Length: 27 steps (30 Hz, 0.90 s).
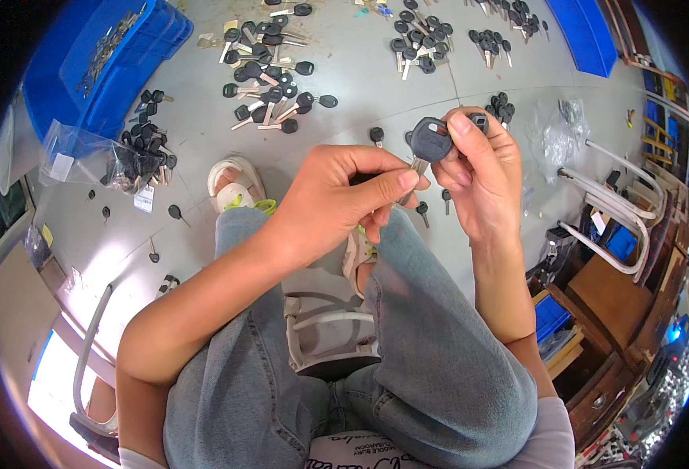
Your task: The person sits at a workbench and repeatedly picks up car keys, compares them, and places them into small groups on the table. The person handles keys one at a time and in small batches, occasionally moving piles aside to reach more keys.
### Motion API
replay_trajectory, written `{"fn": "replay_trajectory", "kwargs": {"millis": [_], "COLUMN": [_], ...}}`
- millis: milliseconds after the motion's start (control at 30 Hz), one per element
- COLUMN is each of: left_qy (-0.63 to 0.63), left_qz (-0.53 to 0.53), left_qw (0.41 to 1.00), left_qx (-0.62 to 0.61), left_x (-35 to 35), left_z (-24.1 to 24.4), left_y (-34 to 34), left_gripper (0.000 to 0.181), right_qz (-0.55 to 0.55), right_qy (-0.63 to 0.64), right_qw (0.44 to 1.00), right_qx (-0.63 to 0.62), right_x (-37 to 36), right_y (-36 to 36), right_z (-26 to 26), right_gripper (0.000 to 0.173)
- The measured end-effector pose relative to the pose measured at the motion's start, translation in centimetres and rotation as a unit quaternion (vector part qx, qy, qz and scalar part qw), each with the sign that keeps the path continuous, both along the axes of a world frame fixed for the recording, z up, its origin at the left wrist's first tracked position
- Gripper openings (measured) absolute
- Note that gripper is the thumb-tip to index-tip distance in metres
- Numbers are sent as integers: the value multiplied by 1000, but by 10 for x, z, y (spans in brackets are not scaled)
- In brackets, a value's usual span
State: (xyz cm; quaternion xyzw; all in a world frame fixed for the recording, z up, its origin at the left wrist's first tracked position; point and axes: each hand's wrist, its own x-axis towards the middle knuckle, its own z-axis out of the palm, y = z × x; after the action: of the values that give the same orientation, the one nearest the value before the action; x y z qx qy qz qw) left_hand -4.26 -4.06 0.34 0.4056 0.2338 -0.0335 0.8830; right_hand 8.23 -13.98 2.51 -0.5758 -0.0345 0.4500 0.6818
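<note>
A black-headed car key (432,139) is held up between my two hands. My left hand (344,190) pinches its metal blade between thumb and fingers. My right hand (488,164) has its thumb and fingers at the black head's right side. A second black key head (480,121) shows behind the right thumb; its blade is hidden. On the floor beneath lie single keys, among them a key (376,136) and a key (422,213). A large spread of black-headed keys (271,76) lies ahead to the left, and a smaller pile (420,41) to the right.
A blue crate (136,64) with metal pieces stands at the left, near a clear plastic bag (87,158) and more keys (145,138). Another blue bin (585,38) is at the upper right. White-framed chairs (626,214) and a brown wooden cabinet (614,287) stand at the right.
</note>
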Motion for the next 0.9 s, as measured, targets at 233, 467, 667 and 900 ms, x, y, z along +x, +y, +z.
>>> {"fn": "replay_trajectory", "kwargs": {"millis": [233, 467, 667, 900], "left_qy": [-15, -28, -37, -68], "left_qz": [-16, -37, -41, 9], "left_qw": [1000, 999, 998, 984], "left_qx": [-4, -26, -31, -162], "left_x": [-1, 1, 1, 2], "left_z": [1, 1, 1, -2], "left_y": [-2, -7, -6, -3], "left_gripper": [24, 29, 28, 48], "right_qz": [-1, -6, -6, -23], "right_qy": [8, 2, 2, -45], "right_qw": [1000, 1000, 1000, 998], "right_qx": [-3, -6, -9, -27], "right_x": [0, 2, 1, 2], "right_y": [-1, -4, -2, -7], "right_z": [3, -1, 3, 1], "right_gripper": [10, 10, 10, 10]}}
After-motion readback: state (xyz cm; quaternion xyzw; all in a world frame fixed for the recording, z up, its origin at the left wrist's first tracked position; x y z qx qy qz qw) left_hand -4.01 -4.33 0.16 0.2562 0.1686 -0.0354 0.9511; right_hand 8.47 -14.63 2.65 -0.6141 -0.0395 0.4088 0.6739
